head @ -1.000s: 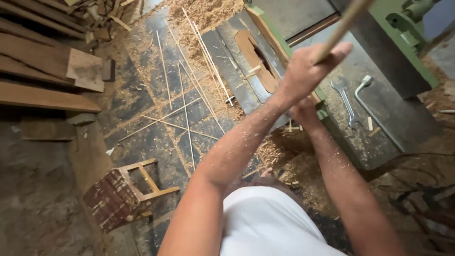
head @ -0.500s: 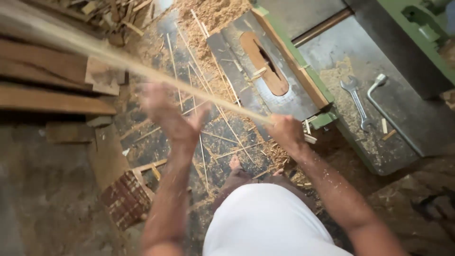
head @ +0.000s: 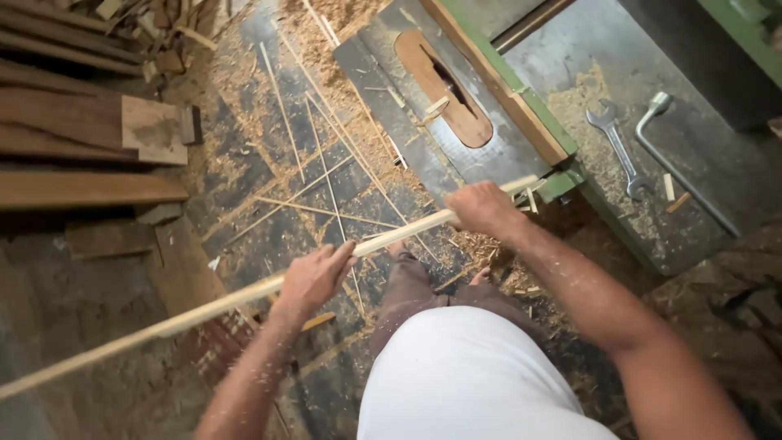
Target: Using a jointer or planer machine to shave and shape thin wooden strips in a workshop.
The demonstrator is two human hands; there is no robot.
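A long pale wooden stick [head: 220, 303] runs across the view from the lower left edge up to the corner of the table saw [head: 481, 155]. My left hand [head: 314, 277] grips it near the middle. My right hand [head: 482, 209] grips it near its right end, just in front of the saw table's near edge. The saw's brown wooden insert with its blade slot [head: 444, 85] lies beyond my right hand. My feet and grey trousers show below the stick.
Several thin wood strips [head: 326, 163] and sawdust litter the dark tiled floor. Planks and offcuts [head: 90, 138] are stacked at left. Two wrenches [head: 619, 151] lie on the grey machine top at right, beside the green fence [head: 521, 106].
The stick has swung down from steeply tilted overhead to nearly level in front of me. My left hand, which was loose on it, now grips it; my right hand moved toward the saw.
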